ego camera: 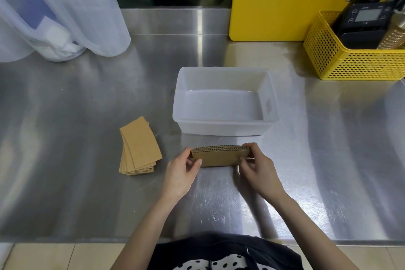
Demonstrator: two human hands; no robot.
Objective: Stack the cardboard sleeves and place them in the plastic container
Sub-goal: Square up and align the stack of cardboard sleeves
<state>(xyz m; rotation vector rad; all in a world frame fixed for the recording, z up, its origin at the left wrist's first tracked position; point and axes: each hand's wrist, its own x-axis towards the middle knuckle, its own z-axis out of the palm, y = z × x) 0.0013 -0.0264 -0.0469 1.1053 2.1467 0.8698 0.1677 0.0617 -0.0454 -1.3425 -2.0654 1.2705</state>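
A stack of brown cardboard sleeves [219, 156] stands on its long edge on the steel counter, held between both hands. My left hand [180, 176] grips its left end and my right hand [258, 171] grips its right end. Just beyond the stack sits the translucent plastic container [225, 126], with nothing inside it. A second, fanned pile of cardboard sleeves [140, 146] lies flat on the counter to the left of my hands.
A yellow perforated basket [355, 61] holding a scale and tools stands at the back right. A yellow board [285, 0] leans against the back wall. Large translucent jugs [65, 11] stand at the back left. The counter's front edge [87, 239] runs near my body.
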